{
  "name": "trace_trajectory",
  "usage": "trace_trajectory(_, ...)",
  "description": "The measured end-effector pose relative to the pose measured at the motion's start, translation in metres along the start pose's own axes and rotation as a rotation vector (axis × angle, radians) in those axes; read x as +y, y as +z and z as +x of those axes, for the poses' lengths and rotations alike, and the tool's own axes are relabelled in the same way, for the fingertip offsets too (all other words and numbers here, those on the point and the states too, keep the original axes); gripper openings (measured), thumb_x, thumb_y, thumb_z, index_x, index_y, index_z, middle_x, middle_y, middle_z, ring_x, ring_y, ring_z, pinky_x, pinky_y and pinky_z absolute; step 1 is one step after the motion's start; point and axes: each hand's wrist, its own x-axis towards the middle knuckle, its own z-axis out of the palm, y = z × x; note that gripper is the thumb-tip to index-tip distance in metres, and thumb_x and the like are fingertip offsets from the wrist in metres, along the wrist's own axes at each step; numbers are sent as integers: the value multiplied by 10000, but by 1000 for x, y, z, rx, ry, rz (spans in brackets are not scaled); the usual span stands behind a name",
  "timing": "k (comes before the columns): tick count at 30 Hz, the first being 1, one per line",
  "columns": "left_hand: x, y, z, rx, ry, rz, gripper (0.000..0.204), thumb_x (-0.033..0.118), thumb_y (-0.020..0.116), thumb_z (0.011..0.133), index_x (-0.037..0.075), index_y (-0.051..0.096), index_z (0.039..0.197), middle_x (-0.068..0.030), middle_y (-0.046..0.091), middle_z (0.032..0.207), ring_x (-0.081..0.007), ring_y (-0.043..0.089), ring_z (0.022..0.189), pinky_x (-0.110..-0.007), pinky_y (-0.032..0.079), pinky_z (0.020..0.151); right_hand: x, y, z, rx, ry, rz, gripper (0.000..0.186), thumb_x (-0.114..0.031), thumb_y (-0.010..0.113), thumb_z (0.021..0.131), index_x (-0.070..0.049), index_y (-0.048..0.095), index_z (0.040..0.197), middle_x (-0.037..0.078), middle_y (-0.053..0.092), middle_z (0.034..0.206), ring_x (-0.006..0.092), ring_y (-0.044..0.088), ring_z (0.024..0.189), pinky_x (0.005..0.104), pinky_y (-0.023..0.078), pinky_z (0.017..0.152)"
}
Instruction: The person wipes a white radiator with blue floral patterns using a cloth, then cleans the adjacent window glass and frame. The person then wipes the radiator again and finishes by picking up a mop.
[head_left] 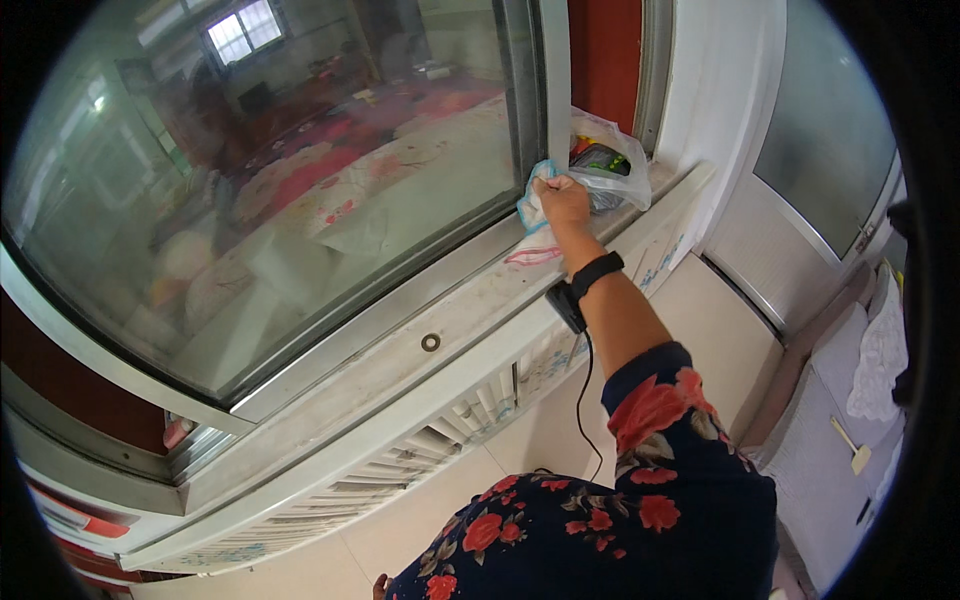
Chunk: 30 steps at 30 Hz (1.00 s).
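Observation:
My right hand (563,200) is closed on a white cloth (535,205) with blue edging, pressed against the lower right corner of the sliding window's metal frame (556,110). The lower part of the cloth, with pink stripes, hangs onto the window sill (470,290). A black band (597,272) circles my right wrist, with a black box (566,305) and a cable beside it. Only a small bit of my left hand (380,587) shows at the bottom edge, and its fingers are mostly hidden.
A clear plastic bag (625,180) with colourful contents sits on the sill, right of my hand. A small ring (430,343) lies farther left. Below runs a white slatted cover (440,440). At right stand a frosted-panel door (825,130) and a sofa (820,440) holding a pale-yellow-headed tool (859,459).

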Motion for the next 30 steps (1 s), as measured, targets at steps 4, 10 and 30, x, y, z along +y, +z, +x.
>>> trace_trajectory(4, -10, -5, 4, 12, 13, -1, 446, 135, 532, 842, 12, 344, 1228, -172, 569, 1000, -260, 588, 886, -329, 502, 724, -9, -17, 7, 61, 7, -22, 248, -350, 672, 675, -132, 641, 788, 104, 644, 786, 311, 611, 748, 393, 472, 671)
trace_trajectory(10, -51, -26, 34, 23, 22, 9, 435, 121, 539, 834, -20, 356, 1203, -183, 584, 952, -260, 604, 843, -315, 513, 704, -35, -30, 21, 374, -511, -297, 154, -211, 673, 675, -148, 622, 806, 125, 555, 833, 331, 546, 791, 424, 439, 669)
trace_trajectory(30, 108, 65, -28, -61, 1, 90, 493, 182, 553, 819, 34, 358, 1246, -123, 562, 1027, -210, 573, 890, -328, 461, 680, -51, 10, -63, -156, -190, -573, 265, -260, 640, 701, -60, 655, 874, 147, 638, 881, 309, 610, 829, 389, 485, 732)
